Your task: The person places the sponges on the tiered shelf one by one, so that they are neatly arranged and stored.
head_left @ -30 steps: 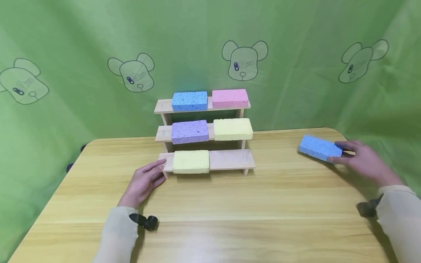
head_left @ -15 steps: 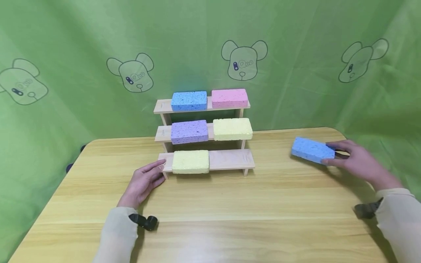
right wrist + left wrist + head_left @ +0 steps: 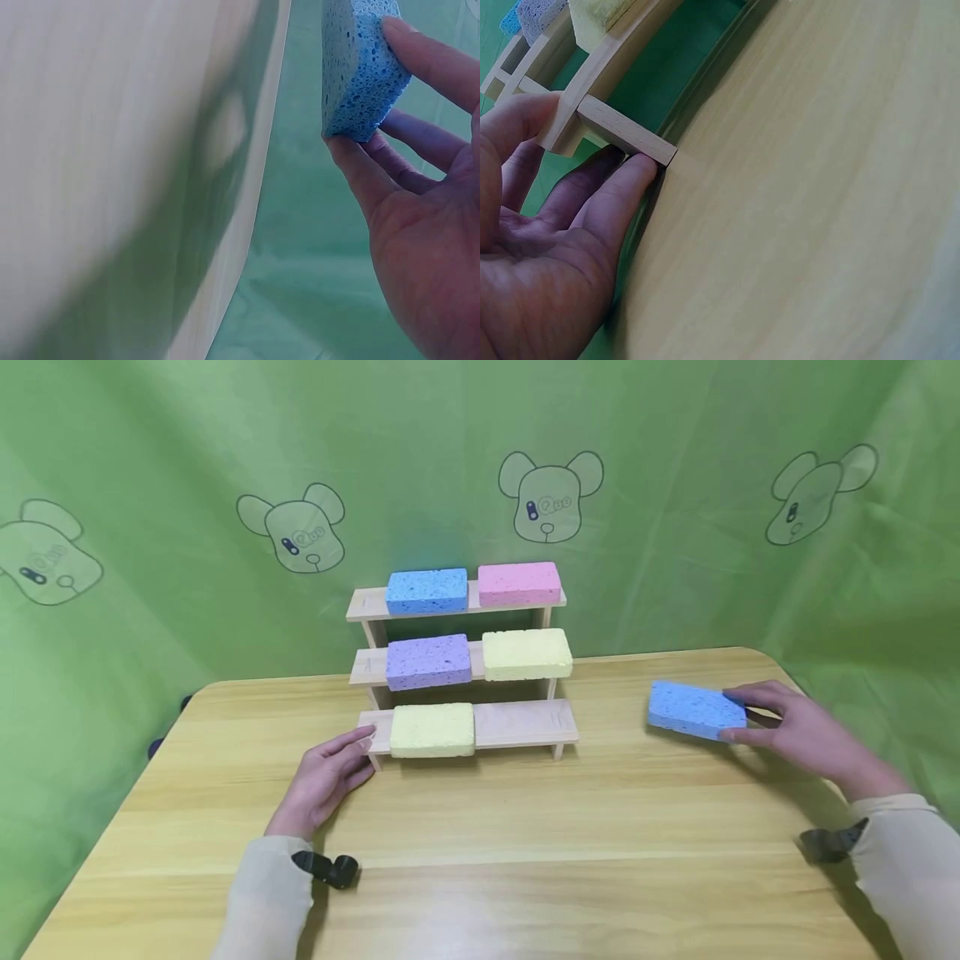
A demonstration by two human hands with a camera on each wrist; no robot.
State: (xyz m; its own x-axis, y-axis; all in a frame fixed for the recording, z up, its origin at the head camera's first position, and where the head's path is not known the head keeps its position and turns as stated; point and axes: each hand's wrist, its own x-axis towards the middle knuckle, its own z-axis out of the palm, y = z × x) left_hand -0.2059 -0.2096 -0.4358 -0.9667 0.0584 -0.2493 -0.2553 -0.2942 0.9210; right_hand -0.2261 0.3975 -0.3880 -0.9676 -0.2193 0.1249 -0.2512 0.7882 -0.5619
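Observation:
My right hand [image 3: 806, 735] pinches a blue sponge [image 3: 696, 710] by its right end, off to the right of the rack. In the right wrist view that porous sponge [image 3: 367, 71] sits between thumb and fingertips, raised over the table. My left hand [image 3: 324, 781] holds the left end of a three-step wooden rack [image 3: 525, 724]. Seen from the left wrist, fingers [image 3: 622, 191] of this hand lie against the rack's leg [image 3: 626, 129]. On the bottom step lies a yellow sponge [image 3: 432, 730], left of a bare stretch of wood.
A purple sponge [image 3: 429, 662] and another yellow sponge [image 3: 527, 654] lie on the middle step. The top step bears a blue sponge [image 3: 427, 591] and a pink one [image 3: 519, 583]. Behind the wooden table [image 3: 480, 827] hangs a green curtain [image 3: 420, 452] with bear-head drawings.
The right hand has carried its blue sponge leftward, toward the rack. The left hand has stayed at the rack's end. The head view has shifted slightly.

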